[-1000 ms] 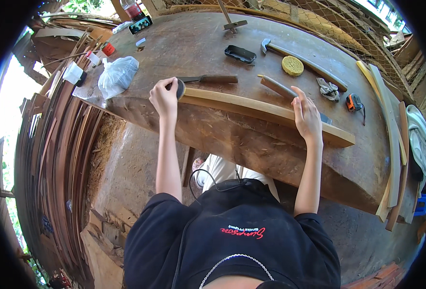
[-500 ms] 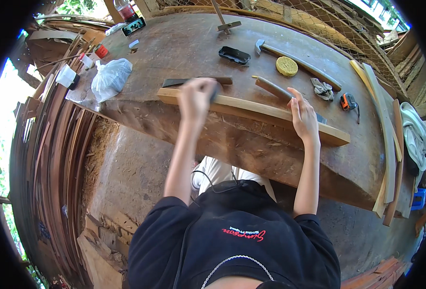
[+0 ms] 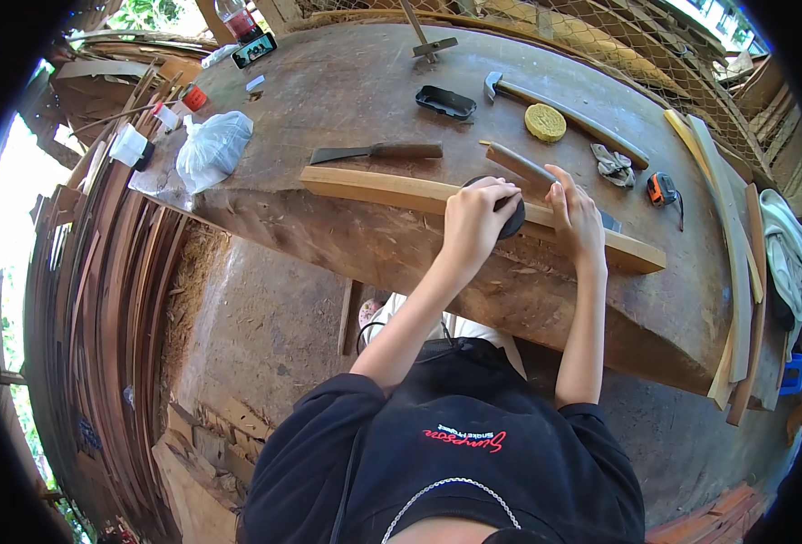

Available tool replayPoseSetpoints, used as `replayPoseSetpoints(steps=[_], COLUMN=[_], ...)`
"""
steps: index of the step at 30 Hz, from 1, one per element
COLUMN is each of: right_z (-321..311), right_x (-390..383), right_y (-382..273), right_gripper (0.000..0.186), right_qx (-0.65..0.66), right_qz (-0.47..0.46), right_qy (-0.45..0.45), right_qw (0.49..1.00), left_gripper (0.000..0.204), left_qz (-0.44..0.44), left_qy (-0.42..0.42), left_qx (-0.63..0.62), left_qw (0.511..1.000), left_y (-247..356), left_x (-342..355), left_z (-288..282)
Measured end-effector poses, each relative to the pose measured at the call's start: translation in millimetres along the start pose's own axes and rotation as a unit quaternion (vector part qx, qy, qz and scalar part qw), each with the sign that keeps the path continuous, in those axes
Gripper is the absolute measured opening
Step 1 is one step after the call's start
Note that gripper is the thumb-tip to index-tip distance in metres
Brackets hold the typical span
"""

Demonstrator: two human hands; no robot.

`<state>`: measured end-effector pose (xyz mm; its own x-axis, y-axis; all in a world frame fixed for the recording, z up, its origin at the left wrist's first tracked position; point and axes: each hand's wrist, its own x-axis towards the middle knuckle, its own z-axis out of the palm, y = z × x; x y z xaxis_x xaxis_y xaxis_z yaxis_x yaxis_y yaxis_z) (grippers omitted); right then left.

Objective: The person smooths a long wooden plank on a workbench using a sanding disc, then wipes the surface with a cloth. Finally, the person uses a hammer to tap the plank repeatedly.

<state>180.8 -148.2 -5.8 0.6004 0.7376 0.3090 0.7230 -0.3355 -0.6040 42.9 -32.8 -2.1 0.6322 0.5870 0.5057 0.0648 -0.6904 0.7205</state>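
Note:
A long, light-brown strip of wood lies along the near edge of the workbench. My left hand is closed around a round black disc, held against the middle of the strip. My right hand rests at the strip's right part, fingers stretched out and thumb apart, gripping nothing. Behind the strip, beside my right hand, lies a wooden-handled tool; its middle is partly hidden by the fingers. A wooden-handled chisel lies just behind the strip's left part.
On the bench are a hammer, a yellow round tin, a black tray, a crumpled rag, a tape measure and a white plastic bag. Wooden slats lie at the right edge.
My left hand has slid right along the strip with the black disc, from its left part to its middle, near my right hand. My right hand has stayed in place.

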Motion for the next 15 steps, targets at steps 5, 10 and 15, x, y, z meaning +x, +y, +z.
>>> replayPoseSetpoints(steps=[5,10,15], right_z=[-4,-2,0], right_x=[-2,-1,-2], right_y=[-2,-7,-6], right_gripper=[0.040,0.040,0.040], right_qx=[0.001,0.005,-0.005], right_qz=[0.006,0.009,0.014], right_qy=[0.010,0.011,0.021], right_qw=[1.000,1.000,1.000], left_gripper=[0.011,0.019,0.011], left_qz=[-0.042,-0.131,-0.083], left_qy=[0.078,0.198,0.176], left_qx=[0.033,0.255,0.138], left_qw=[0.996,0.937,0.971], left_y=[-49,-114,-69], left_x=[24,41,27], left_z=[-68,-156,-93])
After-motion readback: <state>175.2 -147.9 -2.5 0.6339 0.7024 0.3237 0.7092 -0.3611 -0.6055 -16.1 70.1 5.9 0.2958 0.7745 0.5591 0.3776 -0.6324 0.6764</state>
